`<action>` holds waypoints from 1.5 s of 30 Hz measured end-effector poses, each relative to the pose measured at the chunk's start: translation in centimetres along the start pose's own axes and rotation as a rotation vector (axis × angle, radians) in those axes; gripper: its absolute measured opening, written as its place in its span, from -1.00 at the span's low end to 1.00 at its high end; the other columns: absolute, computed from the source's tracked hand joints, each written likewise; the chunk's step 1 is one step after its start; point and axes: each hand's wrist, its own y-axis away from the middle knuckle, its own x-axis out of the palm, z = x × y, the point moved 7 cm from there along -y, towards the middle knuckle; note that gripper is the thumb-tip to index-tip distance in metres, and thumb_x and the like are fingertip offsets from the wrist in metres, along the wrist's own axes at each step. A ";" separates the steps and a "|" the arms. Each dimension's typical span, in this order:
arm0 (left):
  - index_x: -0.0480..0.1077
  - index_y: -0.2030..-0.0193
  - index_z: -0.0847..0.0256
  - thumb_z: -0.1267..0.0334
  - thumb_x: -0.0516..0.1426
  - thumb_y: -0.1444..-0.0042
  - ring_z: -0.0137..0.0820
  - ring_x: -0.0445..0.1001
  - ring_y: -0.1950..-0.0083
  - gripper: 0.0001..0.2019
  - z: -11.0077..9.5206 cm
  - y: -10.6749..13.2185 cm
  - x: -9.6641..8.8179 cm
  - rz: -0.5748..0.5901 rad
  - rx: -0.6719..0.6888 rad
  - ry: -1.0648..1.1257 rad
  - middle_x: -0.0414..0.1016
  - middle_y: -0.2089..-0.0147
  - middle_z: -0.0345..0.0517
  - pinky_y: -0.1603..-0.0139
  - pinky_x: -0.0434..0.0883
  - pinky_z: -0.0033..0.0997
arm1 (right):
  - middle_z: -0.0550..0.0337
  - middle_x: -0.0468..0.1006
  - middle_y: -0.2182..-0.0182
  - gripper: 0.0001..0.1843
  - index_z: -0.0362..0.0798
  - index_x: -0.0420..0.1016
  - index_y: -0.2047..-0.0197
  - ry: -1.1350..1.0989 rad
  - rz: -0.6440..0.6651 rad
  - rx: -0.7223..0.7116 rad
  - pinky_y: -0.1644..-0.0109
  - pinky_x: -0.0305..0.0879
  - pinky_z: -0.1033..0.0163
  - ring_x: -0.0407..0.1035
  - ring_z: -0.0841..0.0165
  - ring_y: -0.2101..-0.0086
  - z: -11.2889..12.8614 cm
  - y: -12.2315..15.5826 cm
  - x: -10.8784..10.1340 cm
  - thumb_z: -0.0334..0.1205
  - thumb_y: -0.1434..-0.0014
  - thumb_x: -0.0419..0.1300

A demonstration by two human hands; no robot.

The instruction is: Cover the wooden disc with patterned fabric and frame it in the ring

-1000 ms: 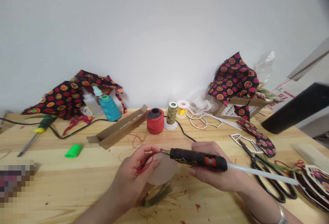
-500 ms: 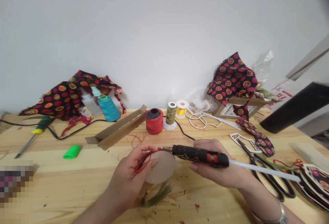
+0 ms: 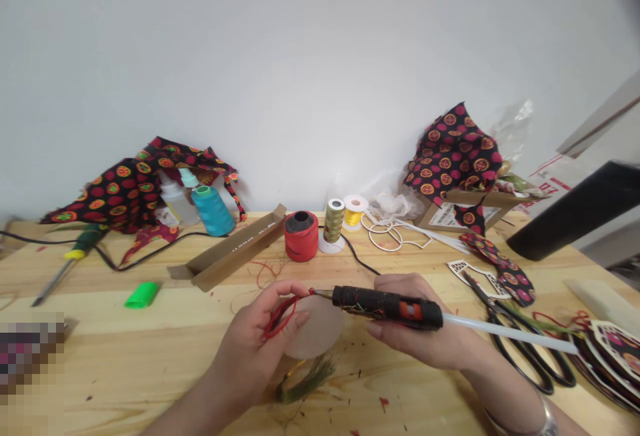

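Between thumb and fingers, my left hand [image 3: 255, 339] pinches a pale translucent disc [image 3: 317, 329] together with a looped red cord [image 3: 281, 317]. My right hand [image 3: 420, 336] is wrapped around a black hot glue gun [image 3: 385, 306], and a long white glue stick [image 3: 510, 331] sticks out of its rear. The gun's metal nozzle is at the disc's upper edge, by the red cord; whether it touches cannot be made out. Below the disc hangs or lies a green tassel [image 3: 307, 383] with a yellow cord at its top.
Black scissors [image 3: 520, 343] lie beside my right wrist, near stacked patterned pieces [image 3: 613, 356]. Behind stand a red thread spool [image 3: 301, 236], a gold thread spool [image 3: 333, 221] and a long cardboard box [image 3: 235, 249]. At left are a screwdriver [image 3: 70, 263] and a green piece [image 3: 142, 295].
The glue gun has shifted slightly left, its nozzle moving closer along the disc's upper edge to my left fingertips. My left hand keeps its hold almost unmoved.
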 end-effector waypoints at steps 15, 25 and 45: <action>0.38 0.15 0.05 0.14 0.17 -0.18 -0.46 0.53 0.25 -0.86 -0.1 0.0 0.2 0.027 0.015 -0.070 0.60 0.21 -0.26 0.28 0.44 -0.63 | 0.30 0.21 0.61 -0.68 -0.04 0.14 0.60 -0.017 -0.024 0.003 0.48 0.01 0.31 0.12 0.47 0.57 -0.1 0.0 -0.2 -0.15 -0.07 0.15; 0.37 0.12 0.04 0.14 0.16 -0.18 -0.45 0.52 0.25 -0.85 0.1 -0.1 0.1 0.020 0.034 -0.109 0.57 0.22 -0.25 0.27 0.44 -0.61 | 0.32 0.20 0.61 -0.66 -0.04 0.15 0.60 -0.057 0.011 0.016 0.50 0.02 0.33 0.12 0.48 0.57 0.0 0.1 0.1 -0.12 -0.08 0.17; 0.39 0.16 0.08 0.13 0.17 -0.16 -0.38 0.55 0.23 -0.84 -0.6 0.0 0.0 -0.014 0.012 -0.080 0.61 0.20 -0.19 0.27 0.47 -0.55 | 0.30 0.23 0.60 -0.70 -0.06 0.22 0.57 -0.059 0.010 0.014 0.47 0.06 0.31 0.15 0.46 0.54 -0.5 0.2 -0.3 -0.14 -0.09 0.16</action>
